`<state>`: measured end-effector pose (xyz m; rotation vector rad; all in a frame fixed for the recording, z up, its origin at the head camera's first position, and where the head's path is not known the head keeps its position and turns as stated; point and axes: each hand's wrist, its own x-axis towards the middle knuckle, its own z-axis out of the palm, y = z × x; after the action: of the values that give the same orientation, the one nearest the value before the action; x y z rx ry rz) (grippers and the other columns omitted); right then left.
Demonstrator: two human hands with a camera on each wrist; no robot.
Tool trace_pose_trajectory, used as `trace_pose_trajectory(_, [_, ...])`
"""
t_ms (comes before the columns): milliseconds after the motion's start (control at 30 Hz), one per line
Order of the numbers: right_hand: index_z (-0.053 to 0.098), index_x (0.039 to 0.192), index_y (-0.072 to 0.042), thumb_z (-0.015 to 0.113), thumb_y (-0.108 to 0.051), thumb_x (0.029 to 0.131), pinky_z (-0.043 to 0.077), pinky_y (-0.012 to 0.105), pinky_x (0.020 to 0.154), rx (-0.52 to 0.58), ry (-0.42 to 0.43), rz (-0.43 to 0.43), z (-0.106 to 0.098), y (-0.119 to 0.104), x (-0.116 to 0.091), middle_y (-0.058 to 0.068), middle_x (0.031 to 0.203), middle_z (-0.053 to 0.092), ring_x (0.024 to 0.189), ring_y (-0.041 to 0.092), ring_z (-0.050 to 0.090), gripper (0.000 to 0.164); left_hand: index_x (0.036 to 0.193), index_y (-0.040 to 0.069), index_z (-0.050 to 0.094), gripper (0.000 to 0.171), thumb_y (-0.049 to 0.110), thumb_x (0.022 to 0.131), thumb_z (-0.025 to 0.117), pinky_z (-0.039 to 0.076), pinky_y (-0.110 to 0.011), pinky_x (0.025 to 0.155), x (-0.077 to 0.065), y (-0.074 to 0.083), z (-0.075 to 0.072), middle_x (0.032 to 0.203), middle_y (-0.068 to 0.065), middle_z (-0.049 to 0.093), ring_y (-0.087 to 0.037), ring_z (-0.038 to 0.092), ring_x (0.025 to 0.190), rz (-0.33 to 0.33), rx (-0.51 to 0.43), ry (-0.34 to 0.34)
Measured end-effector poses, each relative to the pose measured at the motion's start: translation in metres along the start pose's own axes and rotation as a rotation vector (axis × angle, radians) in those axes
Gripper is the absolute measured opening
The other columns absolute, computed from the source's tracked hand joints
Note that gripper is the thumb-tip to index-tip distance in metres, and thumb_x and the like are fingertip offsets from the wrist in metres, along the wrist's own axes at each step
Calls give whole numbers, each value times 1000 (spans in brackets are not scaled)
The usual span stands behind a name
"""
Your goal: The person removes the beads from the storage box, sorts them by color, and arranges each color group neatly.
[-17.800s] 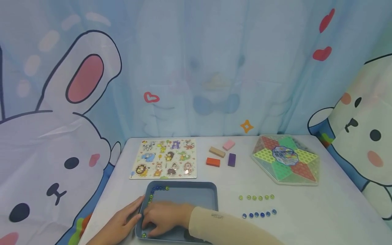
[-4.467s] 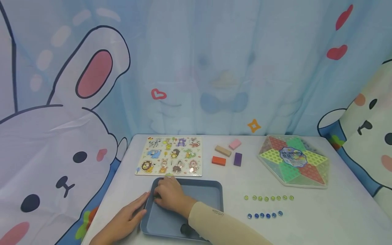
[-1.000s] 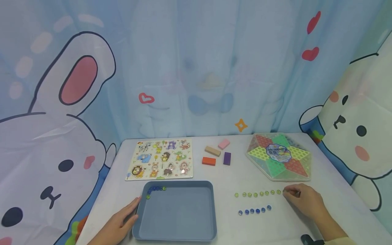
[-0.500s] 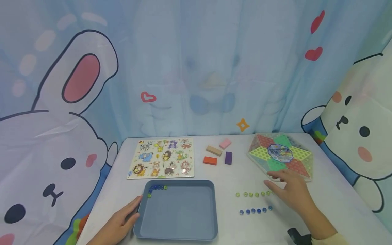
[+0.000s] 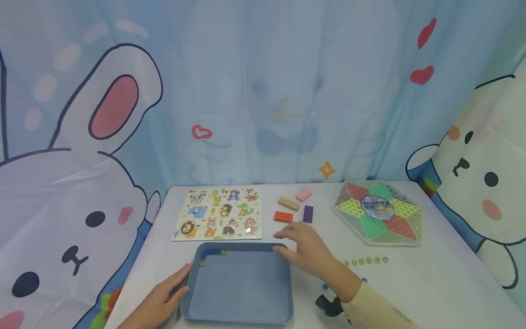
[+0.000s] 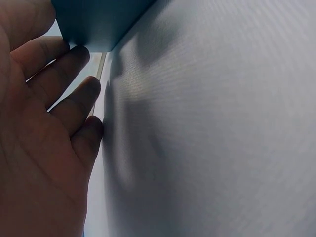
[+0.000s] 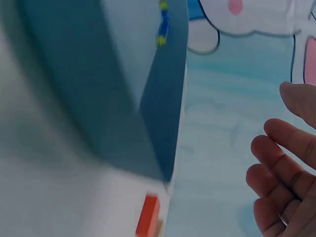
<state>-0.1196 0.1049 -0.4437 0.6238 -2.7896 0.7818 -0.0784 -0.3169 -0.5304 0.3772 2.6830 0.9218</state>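
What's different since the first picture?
The right hand moved from the left side of the tray to near its top-right corner, fingers open. The green marble in the tray's bottom-left corner is gone; the green marble row reaches farther right. The left hand stays by the tray; the animal puzzle hasn't moved.

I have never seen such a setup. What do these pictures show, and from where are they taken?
A person works bare-handed. The wide picture is taken from the head, the two close ones from the wrists. On the white table lie an animal picture board, four blocks, a patterned box and a grey-blue tray with beads in one corner; more beads lie to its right. The left hand rests at the tray's left side; the right hand is near its far right corner, apparently empty.
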Motion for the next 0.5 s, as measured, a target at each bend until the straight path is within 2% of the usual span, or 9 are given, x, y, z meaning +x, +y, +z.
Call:
trace_pose_trajectory(167, [77,122,-21,78,-42,94,59,38,104,22,-177,-65,32,-34,25,-8,119,73,116,12,66,35,165,18,33,68,53,108,48,39,-51,125,-2,1,-1,170,-9,35,-32,35,156,32,-7,14])
trace_pose_trajectory(300, [77,125,-19,75,-42,96,60,33,102,51,-297,-96,68,-54,39,-6,121,75,116,11,68,37,165,17,34,66,50,109,49,41,-49,124,-4,0,-2,170,-10,36,-33,36,155,54,-2,28])
trace_pose_trajectory(400, [77,124,-17,76,-42,95,61,28,98,65,-333,-112,94,-61,46,-6,117,77,111,8,69,38,165,18,34,66,51,109,48,41,-47,125,-2,-3,0,170,-6,36,-30,36,156,53,-2,29])
trace_pose_trajectory(500, [77,124,-17,77,-42,94,60,26,98,51,-337,-118,113,-65,49,-5,115,77,109,8,70,39,165,20,33,66,53,109,47,40,-45,126,0,-5,2,170,-2,35,-27,35,156,48,-8,24])
